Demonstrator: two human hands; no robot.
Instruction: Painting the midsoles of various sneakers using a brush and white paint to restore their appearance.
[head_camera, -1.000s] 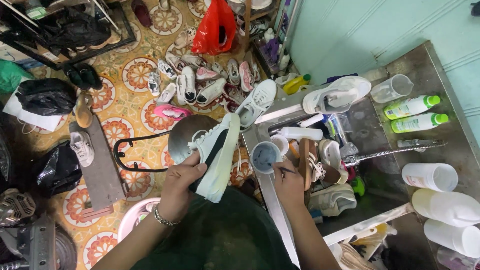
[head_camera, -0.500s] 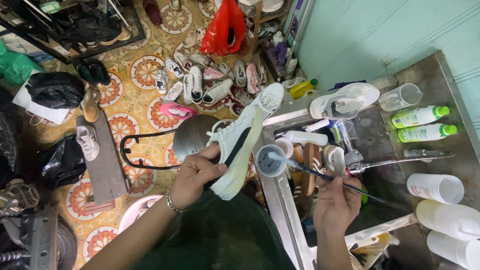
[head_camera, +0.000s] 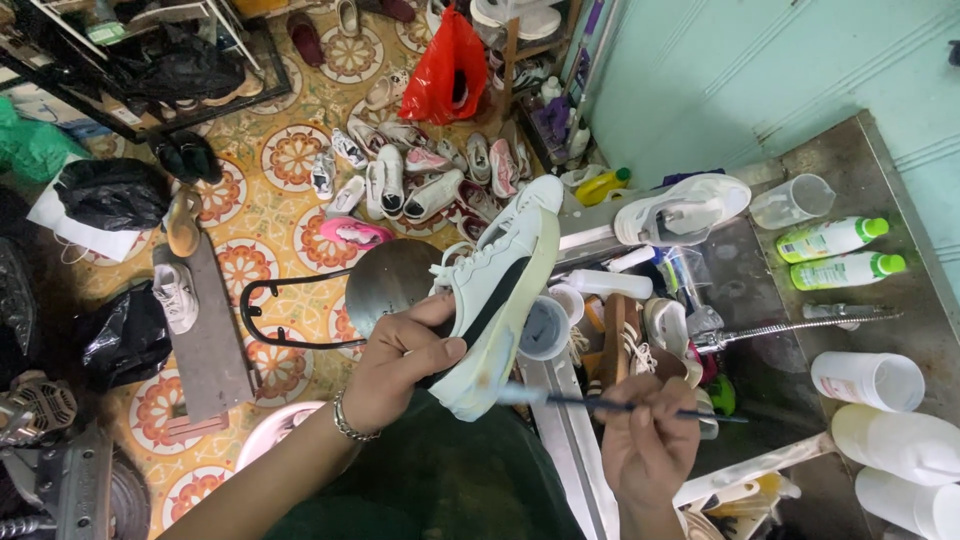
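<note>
Left hand (head_camera: 400, 355) gripped white sneaker (head_camera: 495, 290) with black stripe, sole toward right. Right hand (head_camera: 648, 445) pinched thin brush (head_camera: 600, 402), tip touching sneaker's heel sole, beside small cup (head_camera: 545, 328).

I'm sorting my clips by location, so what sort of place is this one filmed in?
Probably a small shoe cleaning or repair workshop. The left hand holds a white sneaker while the right hand works a thin brush at its sole; many shoes crowd the tiled floor, and green-capped bottles stand by.
</note>
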